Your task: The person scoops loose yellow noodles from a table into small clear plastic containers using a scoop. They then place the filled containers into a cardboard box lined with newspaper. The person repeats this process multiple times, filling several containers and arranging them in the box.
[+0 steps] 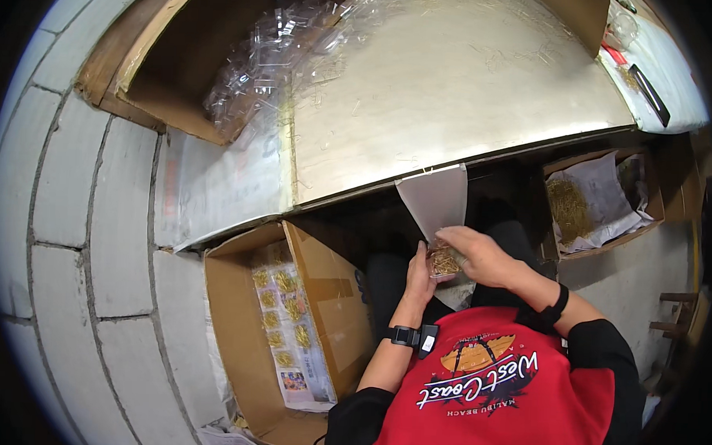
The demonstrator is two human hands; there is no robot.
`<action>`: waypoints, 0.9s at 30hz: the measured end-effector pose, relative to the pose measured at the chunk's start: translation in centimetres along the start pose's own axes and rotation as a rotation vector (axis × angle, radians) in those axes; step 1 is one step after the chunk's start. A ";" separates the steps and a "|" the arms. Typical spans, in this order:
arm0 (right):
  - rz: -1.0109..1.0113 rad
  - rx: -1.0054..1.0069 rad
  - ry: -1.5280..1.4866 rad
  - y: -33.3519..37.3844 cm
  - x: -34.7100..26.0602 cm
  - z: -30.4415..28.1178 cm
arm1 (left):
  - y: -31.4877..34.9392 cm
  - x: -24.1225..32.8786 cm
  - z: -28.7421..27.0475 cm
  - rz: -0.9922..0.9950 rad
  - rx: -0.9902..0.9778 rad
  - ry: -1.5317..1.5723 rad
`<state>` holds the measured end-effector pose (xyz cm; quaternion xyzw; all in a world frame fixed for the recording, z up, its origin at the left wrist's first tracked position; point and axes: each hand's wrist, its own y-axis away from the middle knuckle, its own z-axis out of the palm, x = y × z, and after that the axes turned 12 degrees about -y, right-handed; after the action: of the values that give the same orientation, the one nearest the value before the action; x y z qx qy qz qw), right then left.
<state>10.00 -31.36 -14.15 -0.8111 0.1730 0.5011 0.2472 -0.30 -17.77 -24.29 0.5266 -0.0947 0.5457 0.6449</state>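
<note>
In left hand [421, 275], half-hidden box [445, 279] (golden pins [446, 263], perhaps)

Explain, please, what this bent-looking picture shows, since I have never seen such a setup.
There is no machine: a person works bare-handed. The single picture comes from a fisheye camera on the person's head, looking down, so straight edges bend. The left hand holds what seems a small clear container of gold-coloured pieces; the right hand is close by. On the pale tabletop lie clear plastic pieces, heaped near the mouth of a cardboard box. Lower left, an open carton holds small golden piles.
</note>
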 end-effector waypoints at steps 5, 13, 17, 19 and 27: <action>0.123 -0.236 0.012 -0.1 -0.1 1.0 | 0.4 0.5 0.1 -0.029 -0.012 0.009; -0.197 0.106 0.089 -4.0 -2.8 -5.0 | 1.2 -0.3 -1.9 -0.055 -0.040 -0.133; 0.015 0.563 0.410 -11.2 2.2 -15.7 | 1.6 0.1 -2.8 -0.059 -0.011 -0.140; 0.377 0.605 0.662 -14.4 5.5 -21.5 | 1.7 0.1 -2.9 -0.056 -0.036 -0.051; 0.296 0.023 0.704 -19.8 5.1 -15.5 | 0.3 0.0 -2.3 -0.010 0.077 -0.044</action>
<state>34.01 -24.20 -8.44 -0.8970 0.3681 0.2203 0.1066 -1.59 -16.02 -25.14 0.5635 -0.0851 0.5338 0.6248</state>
